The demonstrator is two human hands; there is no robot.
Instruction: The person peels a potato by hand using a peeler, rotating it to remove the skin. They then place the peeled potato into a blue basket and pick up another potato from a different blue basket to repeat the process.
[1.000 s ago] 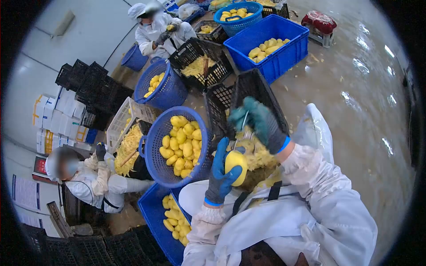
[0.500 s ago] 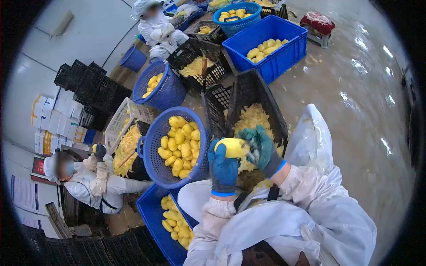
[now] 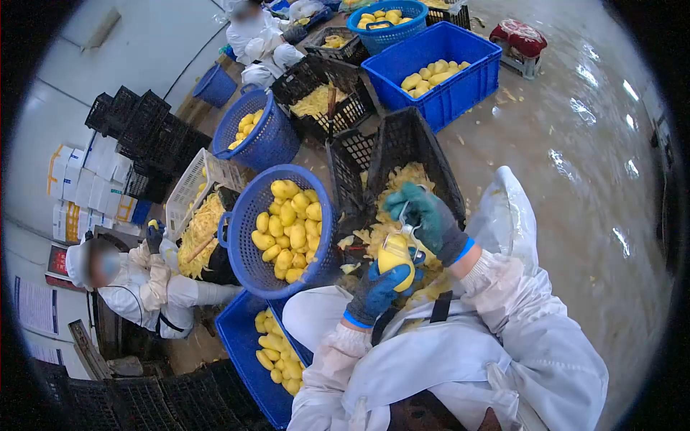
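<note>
In the head view, my left hand (image 3: 375, 293), in a blue glove, is closed around a yellow potato (image 3: 393, 260), which is tilted up toward the crate. My right hand (image 3: 429, 221), in a green and dark glove, grips a metal peeler (image 3: 410, 231) whose head lies against the potato's upper right side. Both hands are over a black crate (image 3: 440, 167) holding pale peelings (image 3: 412, 174). Left of my hands stands a blue-purple basket (image 3: 236, 241) of yellow potatoes (image 3: 289, 224).
A blue bin (image 3: 238, 345) with potatoes is beside my left leg. Farther off are a large blue bin (image 3: 460, 93), a second basket (image 3: 277, 144), and a black crate (image 3: 287, 90) of peelings. One co-worker (image 3: 136, 287) sits at left, another (image 3: 251, 36) at the back. Wet floor (image 3: 575, 179) lies right.
The potato has turned from lying sideways to tilted upright and moved lower, with my left hand now beneath it. My right hand has shifted slightly up, and the peeler shows more clearly.
</note>
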